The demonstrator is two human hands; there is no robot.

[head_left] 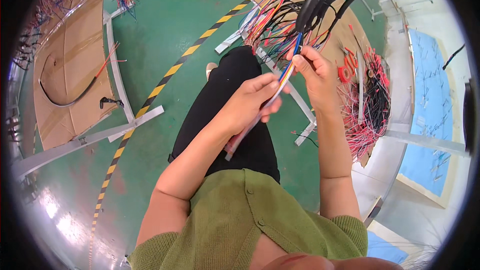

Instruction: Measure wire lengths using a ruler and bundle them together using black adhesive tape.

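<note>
A bundle of coloured wires (286,74), blue, yellow, white and others, runs out of a black sleeve between my two hands. My left hand (254,99) is closed round the lower part of the bundle, above my lap. Below it hangs a pale, partly see-through end (237,142), blurred, with some red in it. Higher up and to the right, my right hand (315,72) pinches the wires between thumb and fingers, close to where the black sleeve ends. Thick black cables (320,2) come down from the top to this spot.
Many loose coloured wire ends (270,17) spread over a cardboard-covered table (350,22) ahead. Red-black wires (370,110) pile up at the right, beside a red tape roll (345,74). At left, a cardboard-topped table (70,85) bears a cable piece (75,101). Striped tape (155,92) crosses the floor.
</note>
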